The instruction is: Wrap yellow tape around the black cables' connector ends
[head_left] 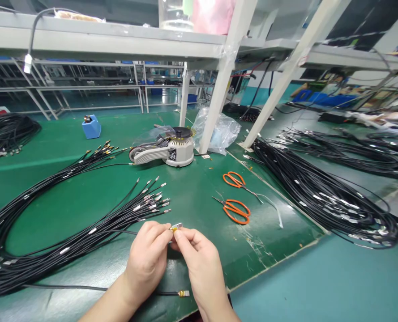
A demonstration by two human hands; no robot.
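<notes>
1. Head view: the left hand (147, 259) and right hand (199, 261) both pinch a small connector (176, 227) on a black cable end, above the green counter (199, 197).
2. Many cables (51, 241) lie fanned alongside; judging by that, most remain unhandled.

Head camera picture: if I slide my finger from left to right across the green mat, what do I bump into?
Black cable bundle → blue box → left hand → tape dispenser → right hand → orange scissors → second black cable bundle.
</notes>
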